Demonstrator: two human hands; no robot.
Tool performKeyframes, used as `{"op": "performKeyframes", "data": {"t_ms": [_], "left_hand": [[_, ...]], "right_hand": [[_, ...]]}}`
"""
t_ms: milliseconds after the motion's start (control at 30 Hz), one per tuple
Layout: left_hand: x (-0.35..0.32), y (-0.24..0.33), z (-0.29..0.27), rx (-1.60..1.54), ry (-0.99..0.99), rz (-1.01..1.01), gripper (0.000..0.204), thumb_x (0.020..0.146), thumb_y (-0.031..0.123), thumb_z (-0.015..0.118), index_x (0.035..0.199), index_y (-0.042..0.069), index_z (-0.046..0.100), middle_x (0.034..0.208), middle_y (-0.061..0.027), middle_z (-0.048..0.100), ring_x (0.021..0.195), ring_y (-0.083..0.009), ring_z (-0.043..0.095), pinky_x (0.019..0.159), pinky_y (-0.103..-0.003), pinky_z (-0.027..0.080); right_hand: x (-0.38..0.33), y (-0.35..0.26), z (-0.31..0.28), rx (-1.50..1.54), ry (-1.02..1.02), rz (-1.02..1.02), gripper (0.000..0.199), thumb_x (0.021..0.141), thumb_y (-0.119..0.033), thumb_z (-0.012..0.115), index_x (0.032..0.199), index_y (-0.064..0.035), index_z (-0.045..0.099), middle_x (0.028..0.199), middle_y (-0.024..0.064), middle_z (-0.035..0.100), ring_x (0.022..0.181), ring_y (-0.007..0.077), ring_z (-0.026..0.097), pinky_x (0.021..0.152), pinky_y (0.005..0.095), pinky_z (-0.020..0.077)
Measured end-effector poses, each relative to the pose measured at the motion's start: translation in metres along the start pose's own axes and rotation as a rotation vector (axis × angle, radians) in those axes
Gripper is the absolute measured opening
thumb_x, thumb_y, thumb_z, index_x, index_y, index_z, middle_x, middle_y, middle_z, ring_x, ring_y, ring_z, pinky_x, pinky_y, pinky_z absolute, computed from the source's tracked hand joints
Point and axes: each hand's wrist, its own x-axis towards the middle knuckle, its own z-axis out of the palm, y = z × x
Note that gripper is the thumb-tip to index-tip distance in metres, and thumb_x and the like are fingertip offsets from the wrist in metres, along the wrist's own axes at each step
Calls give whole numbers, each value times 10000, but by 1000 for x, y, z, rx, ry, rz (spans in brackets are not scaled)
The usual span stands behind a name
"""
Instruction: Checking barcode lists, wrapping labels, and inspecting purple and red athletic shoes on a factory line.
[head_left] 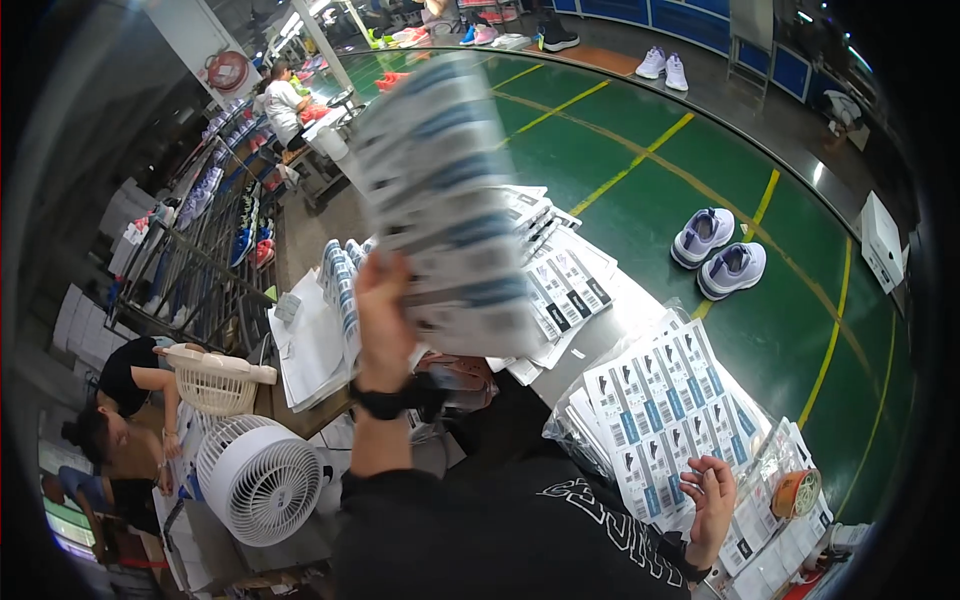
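Note:
My left hand (pixel 384 325) is raised in the middle of the view, with a dark band on its wrist. It grips a sheet of labels (pixel 445 200), white with blue bands and smeared by motion. At the lower right, my right hand (pixel 711 500) has its fingers loosely bent and apart, with nothing visible in them. It hovers over or touches a stack of label sheets (pixel 655 410); which one I cannot tell. These sheets carry small shoe pictures, barcodes and blue blocks, and clear plastic lies around them. Behind the raised sheet, more label sheets (pixel 568 290) lie in an overlapping pile.
Two white-and-purple shoes (pixel 732 268) stand on the green conveyor belt (pixel 600 150). A tape roll (pixel 796 494) rests at the right beside my hand. White fans (pixel 262 480) are at the left, near other people. Shoe racks (pixel 200 220) stand behind; a white box (pixel 880 240) is far right.

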Motion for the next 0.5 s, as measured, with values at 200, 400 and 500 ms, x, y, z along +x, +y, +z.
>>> {"op": "performKeyframes", "data": {"t_ms": [200, 400, 500], "left_hand": [[20, 16, -237, 226, 305, -36, 317, 906, 78, 560, 1212, 7, 520, 1128, -84, 598, 1018, -190, 573, 891, -330, 456], [-46, -8, -422, 895, 480, -715, 233, 855, 221, 572, 979, 42, 655, 961, -129, 678, 836, -319, 633, 739, -438, 487], [-47, -11, -426, 1420, 608, -513, 221, 795, 259, 675, 830, 41, 665, 848, -129, 664, 680, -314, 617, 591, -404, 494]], "right_hand": [[4, 0, -4, 19, -7, 35, 194, 949, -134, 538, 1101, -14, 549, 1033, 119, 649, 845, 157, 637, 739, 265, 517], [6, -10, 10, -89, -80, -21, 190, 927, -116, 586, 1081, -6, 564, 1017, 105, 659, 871, 140, 627, 767, 260, 502], [3, -6, 9, -169, -123, -57, 196, 914, -110, 610, 1079, -11, 573, 1013, 81, 664, 884, 123, 619, 777, 262, 494]]}}
